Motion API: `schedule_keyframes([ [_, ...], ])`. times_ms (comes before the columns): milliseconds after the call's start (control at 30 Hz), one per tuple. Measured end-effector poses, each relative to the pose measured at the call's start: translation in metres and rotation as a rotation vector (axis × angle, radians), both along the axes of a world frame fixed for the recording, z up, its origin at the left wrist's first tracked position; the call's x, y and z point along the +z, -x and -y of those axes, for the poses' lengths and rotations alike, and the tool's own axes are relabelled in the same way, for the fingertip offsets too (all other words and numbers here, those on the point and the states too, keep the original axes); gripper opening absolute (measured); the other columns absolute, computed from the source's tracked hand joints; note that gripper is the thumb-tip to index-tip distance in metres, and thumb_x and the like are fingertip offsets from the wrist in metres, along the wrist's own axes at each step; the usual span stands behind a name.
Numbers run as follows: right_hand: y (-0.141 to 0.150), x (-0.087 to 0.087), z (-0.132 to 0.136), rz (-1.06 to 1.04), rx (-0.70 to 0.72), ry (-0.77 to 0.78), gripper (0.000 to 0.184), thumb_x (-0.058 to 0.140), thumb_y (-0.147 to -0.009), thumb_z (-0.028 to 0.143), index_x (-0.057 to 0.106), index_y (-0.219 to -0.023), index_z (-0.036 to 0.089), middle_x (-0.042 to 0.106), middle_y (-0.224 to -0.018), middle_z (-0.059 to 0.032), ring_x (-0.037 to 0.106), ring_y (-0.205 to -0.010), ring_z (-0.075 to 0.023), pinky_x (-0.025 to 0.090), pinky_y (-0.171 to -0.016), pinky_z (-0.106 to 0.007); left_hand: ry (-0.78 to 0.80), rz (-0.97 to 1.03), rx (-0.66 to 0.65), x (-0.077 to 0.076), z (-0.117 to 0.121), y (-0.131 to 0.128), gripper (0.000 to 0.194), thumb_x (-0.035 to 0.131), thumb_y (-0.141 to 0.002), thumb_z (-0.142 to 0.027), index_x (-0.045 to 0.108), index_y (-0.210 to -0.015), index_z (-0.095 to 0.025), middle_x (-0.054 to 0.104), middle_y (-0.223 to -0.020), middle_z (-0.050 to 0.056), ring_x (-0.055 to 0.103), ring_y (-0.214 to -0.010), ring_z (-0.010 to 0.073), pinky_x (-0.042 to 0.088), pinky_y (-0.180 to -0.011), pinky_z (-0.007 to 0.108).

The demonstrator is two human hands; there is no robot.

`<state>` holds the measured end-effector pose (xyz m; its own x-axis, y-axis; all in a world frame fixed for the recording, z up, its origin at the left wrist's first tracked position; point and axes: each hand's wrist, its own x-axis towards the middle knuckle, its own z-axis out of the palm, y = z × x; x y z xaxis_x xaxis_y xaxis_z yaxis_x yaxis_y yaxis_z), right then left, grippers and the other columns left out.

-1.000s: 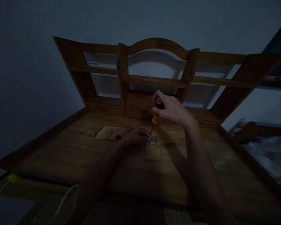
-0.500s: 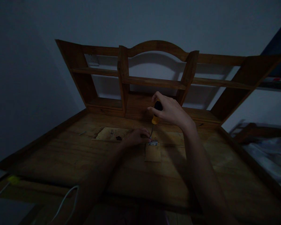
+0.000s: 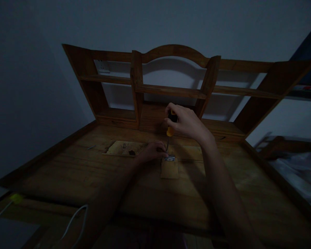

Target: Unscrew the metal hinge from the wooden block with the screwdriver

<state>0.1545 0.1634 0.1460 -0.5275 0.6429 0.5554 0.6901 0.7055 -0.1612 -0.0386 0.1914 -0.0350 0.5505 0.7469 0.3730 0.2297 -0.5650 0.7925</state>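
My right hand [image 3: 185, 121] is closed around the black-and-yellow handle of a screwdriver [image 3: 170, 130]. The screwdriver stands nearly upright, its shaft running down to a small metal hinge [image 3: 170, 157]. That hinge lies at the far edge of a small wooden piece [image 3: 169, 169] on the desk. Beside the screwdriver's tip, my left hand [image 3: 155, 151] has its fingers bent and pinched together at the hinge's left end. What is between those fingertips, if anything, is too small and dark to make out.
Left of my hands, a worn light wooden strip [image 3: 123, 148] lies on the wooden desk [image 3: 93, 173]. A thin metal object [image 3: 91, 147] rests farther left. Behind stands a wooden shelf unit [image 3: 171, 90] against the wall. A white cable [image 3: 74, 218] hangs at the front left edge.
My right hand and the screwdriver handle have shifted slightly, with the fingers curled a little differently on the handle. My left hand stays at the hinge.
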Motion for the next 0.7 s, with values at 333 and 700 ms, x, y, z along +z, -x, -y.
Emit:
schedule_keyframes([
  [333, 0.0042, 0.002, 0.0008, 0.0, -0.037, -0.016, 0.022, 0.053, -0.099, 0.04, 0.067, -0.104, 0.024, 0.067, -0.105, -0.0064, 0.064, -0.097, -0.0248, 0.044, -0.089, -0.038, -0.01, 0.008, 0.018, -0.006, -0.0039, -0.0014, 0.033, 0.088, -0.076, -0.044, 0.072, -0.075, -0.015, 0.066, -0.083, 0.003, 0.061, -0.082, 0.0157, 0.045, -0.076, 0.027],
  [700, 0.0015, 0.0039, 0.0062, -0.028, -0.079, 0.0, 0.014, 0.057, -0.091, 0.036, 0.056, -0.098, 0.024, 0.069, -0.101, -0.0041, 0.063, -0.089, -0.024, 0.043, -0.082, -0.037, 0.083, 0.005, -0.093, -0.0088, -0.0093, 0.002, 0.027, 0.084, -0.08, -0.043, 0.08, -0.08, -0.016, 0.07, -0.09, 0.005, 0.065, -0.086, 0.0166, 0.048, -0.079, 0.027],
])
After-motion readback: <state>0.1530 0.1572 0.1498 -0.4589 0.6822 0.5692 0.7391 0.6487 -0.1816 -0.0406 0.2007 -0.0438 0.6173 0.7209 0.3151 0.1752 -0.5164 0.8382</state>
